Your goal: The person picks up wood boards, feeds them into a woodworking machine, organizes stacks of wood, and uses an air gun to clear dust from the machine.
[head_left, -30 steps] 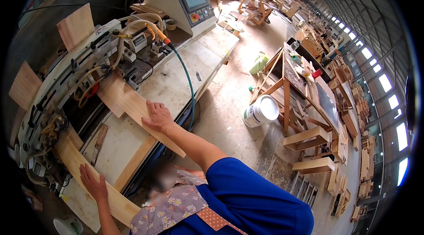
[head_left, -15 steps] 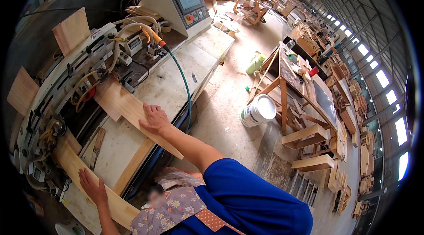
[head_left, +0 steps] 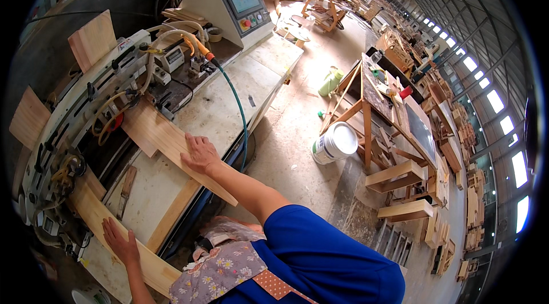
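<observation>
My right hand (head_left: 200,154) rests flat with fingers spread on a long pale wooden board (head_left: 154,131), whose far end sits under the clamps of a machine (head_left: 91,98). On a second board (head_left: 151,267) to the left lies my left hand (head_left: 120,241), palm down and fingers extended. That board's far end also reaches into the machine, where its tip is hidden. Between the two boards a wooden-handled tool (head_left: 127,184) lies on the pale machine table (head_left: 154,189). A wooden strip (head_left: 176,208) runs along the table's near edge.
A control box (head_left: 240,6) with a screen and buttons stands at the table's far end. A green hose (head_left: 237,106) hangs over the table edge. To the right are a white bucket (head_left: 336,142), a wooden workbench (head_left: 366,104) and stacked wooden parts (head_left: 406,189).
</observation>
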A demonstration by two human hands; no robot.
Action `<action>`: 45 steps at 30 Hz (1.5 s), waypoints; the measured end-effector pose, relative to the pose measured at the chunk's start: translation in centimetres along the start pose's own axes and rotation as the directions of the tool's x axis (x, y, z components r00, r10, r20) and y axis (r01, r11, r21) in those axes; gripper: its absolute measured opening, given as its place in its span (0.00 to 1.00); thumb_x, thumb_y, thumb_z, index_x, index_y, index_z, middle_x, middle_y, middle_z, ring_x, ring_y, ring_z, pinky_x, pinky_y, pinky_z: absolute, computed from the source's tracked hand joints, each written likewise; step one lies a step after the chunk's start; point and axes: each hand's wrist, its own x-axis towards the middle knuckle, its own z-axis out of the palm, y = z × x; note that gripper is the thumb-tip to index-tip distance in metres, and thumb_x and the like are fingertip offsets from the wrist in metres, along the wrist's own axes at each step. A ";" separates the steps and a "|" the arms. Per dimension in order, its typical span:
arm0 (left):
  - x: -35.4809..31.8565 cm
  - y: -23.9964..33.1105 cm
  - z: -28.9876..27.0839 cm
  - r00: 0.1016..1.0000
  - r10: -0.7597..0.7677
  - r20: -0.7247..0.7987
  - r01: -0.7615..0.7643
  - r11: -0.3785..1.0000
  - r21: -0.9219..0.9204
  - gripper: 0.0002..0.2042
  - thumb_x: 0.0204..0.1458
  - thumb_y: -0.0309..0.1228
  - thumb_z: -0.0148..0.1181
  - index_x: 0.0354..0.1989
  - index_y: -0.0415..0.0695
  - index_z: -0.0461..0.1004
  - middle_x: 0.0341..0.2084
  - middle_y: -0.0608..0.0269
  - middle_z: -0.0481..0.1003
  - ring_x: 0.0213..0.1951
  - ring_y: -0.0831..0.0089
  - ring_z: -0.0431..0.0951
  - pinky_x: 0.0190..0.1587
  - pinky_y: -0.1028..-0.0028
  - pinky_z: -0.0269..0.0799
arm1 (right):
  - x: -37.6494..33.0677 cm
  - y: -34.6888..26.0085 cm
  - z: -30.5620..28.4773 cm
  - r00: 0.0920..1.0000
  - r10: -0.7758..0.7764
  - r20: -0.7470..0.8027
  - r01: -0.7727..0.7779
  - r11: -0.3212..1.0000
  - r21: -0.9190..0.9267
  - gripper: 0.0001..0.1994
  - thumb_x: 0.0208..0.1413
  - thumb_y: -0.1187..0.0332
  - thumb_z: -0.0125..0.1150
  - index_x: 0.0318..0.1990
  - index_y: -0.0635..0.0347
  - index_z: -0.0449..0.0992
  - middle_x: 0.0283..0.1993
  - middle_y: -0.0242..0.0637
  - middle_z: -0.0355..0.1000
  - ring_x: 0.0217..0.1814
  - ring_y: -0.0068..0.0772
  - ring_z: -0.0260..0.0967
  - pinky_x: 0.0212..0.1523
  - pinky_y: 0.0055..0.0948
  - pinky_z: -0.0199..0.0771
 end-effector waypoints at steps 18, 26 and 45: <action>-0.1 0.1 -0.3 1.000 0.016 -0.016 -0.016 1.000 -0.016 0.37 0.46 0.30 0.58 0.67 0.45 0.51 0.67 0.53 0.50 0.68 0.57 0.48 0.68 0.57 0.42 | 0.1 -0.1 0.1 1.000 0.008 0.001 -0.008 1.000 -0.004 0.35 0.52 0.51 0.52 0.64 0.59 0.54 0.56 0.50 0.64 0.61 0.51 0.57 0.59 0.42 0.61; 0.0 0.1 -0.2 1.000 0.008 -0.020 -0.008 1.000 -0.016 0.37 0.45 0.30 0.58 0.67 0.44 0.51 0.67 0.53 0.50 0.68 0.57 0.48 0.68 0.57 0.43 | 0.1 -0.2 0.0 1.000 0.007 0.007 -0.007 1.000 -0.019 0.34 0.51 0.52 0.51 0.64 0.59 0.54 0.56 0.50 0.64 0.60 0.52 0.58 0.58 0.42 0.61; 0.2 0.2 -0.2 1.000 0.015 0.015 -0.014 1.000 -0.017 0.38 0.46 0.31 0.59 0.67 0.43 0.50 0.68 0.53 0.49 0.69 0.56 0.46 0.68 0.57 0.41 | 0.1 0.3 0.1 0.999 -0.018 -0.032 0.018 1.000 -0.002 0.38 0.44 0.53 0.57 0.62 0.61 0.56 0.53 0.51 0.66 0.58 0.52 0.60 0.56 0.42 0.64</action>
